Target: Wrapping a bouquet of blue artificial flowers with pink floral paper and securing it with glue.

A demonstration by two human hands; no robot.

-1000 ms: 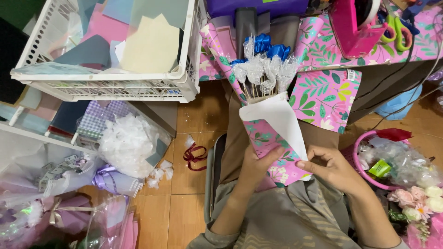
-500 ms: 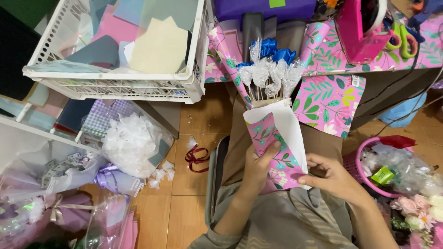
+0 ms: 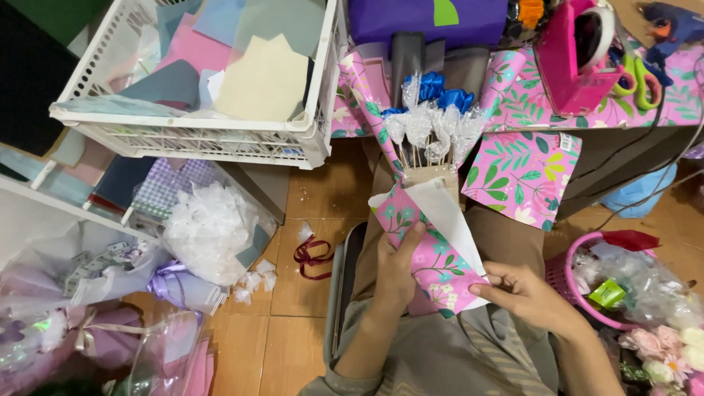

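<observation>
Left hand (image 3: 396, 275) closed around the pink floral wrapping paper (image 3: 429, 257), folded as a cone over the lap, below the desk (image 3: 645, 103). Right hand (image 3: 524, 293) pinching its lower white edge. Small wrapped flowers (image 3: 433, 128) on sticks standing out from the cone top.

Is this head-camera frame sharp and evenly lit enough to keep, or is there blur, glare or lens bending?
Head view: even, soft light, no hard shadows; both hands, left hand and right hand, and the floral wrapping paper are sharp. Mild glare on the clear plastic at left. Wide-angle bending curves the white basket near the edge; the corners look slightly soft.
</observation>
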